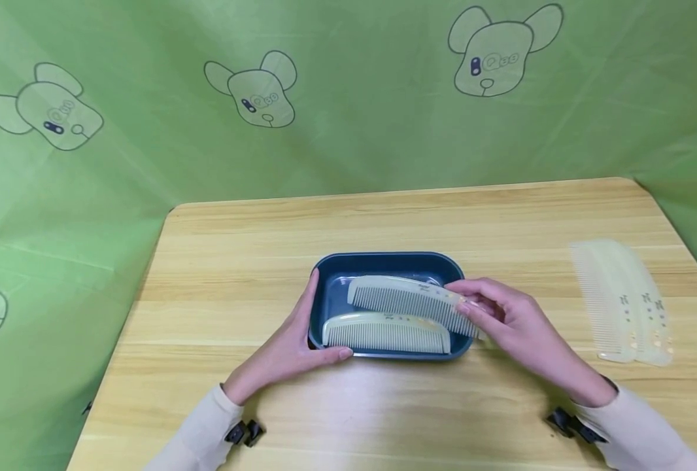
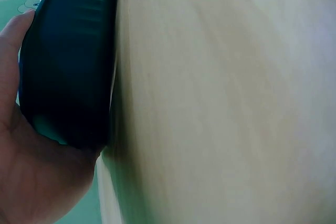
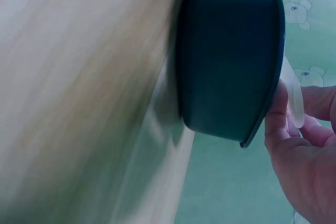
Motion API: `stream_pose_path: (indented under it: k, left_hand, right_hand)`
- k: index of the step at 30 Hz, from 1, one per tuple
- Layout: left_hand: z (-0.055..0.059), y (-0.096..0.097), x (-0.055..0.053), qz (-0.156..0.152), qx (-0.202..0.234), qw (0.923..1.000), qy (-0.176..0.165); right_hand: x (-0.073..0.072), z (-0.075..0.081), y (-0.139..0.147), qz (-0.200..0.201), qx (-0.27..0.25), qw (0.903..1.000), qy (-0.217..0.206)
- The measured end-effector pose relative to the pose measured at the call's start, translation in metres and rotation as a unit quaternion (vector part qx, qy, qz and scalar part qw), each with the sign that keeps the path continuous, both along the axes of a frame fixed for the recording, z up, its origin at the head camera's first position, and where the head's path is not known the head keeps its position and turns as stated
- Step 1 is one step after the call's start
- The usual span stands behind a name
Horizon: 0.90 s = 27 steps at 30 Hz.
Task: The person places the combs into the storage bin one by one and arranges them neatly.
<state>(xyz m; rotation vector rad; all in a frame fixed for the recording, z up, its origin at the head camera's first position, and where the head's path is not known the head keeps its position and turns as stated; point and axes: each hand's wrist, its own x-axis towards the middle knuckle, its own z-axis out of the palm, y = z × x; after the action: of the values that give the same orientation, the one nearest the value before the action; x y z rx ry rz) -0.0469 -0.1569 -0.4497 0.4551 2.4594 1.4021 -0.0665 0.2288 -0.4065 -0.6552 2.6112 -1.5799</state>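
Blue tray (image 1: 384, 263), one: stood on the desk (image 1: 237, 261), left hand (image 1: 292, 343) spread against its left end. Pale comb (image 1: 407, 299), pinched by the right hand (image 1: 513, 324), slanted over it; second comb (image 1: 386, 333) (teeth nearward) lay inside. Overlapping combs (image 1: 625, 301) lay rightward.

The left hand (image 1: 294, 345) is spread wide; the right hand (image 1: 512, 318) pinches.

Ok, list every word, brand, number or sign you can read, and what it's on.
"Q", then perhaps "88": on the animal heads printed on the green cloth.
Too small to read: print on the held comb, the lower comb in the blue box, and other combs on the table.
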Motion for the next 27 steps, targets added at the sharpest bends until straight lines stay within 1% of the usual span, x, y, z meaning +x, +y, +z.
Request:
stream_pose_path:
  k: [7, 14, 19, 22, 27]
  left_hand:
    - [-0.002, 0.000, 0.000, 0.000, 0.001, 1.0000, 0.001]
    - [-0.002, 0.002, -0.001, 0.001, 0.006, 1.0000, 0.002]
    - [-0.002, 0.006, -0.001, -0.005, 0.008, 1.0000, 0.001]
    - [0.000, 0.005, -0.001, -0.001, 0.005, 1.0000, 0.002]
    - [-0.001, 0.003, 0.002, 0.006, 0.007, 1.0000, 0.003]
  right_hand:
    - [0.000, -0.001, -0.013, 0.016, 0.018, 0.9989, 0.040]
    - [0.000, -0.002, -0.020, 0.037, 0.041, 0.9963, 0.066]
    - [-0.003, -0.002, -0.022, 0.056, 0.056, 0.9923, 0.095]
    - [-0.005, -0.003, -0.026, 0.069, 0.070, 0.9890, 0.111]
    - [-0.004, -0.003, -0.031, 0.081, 0.098, 0.9849, 0.118]
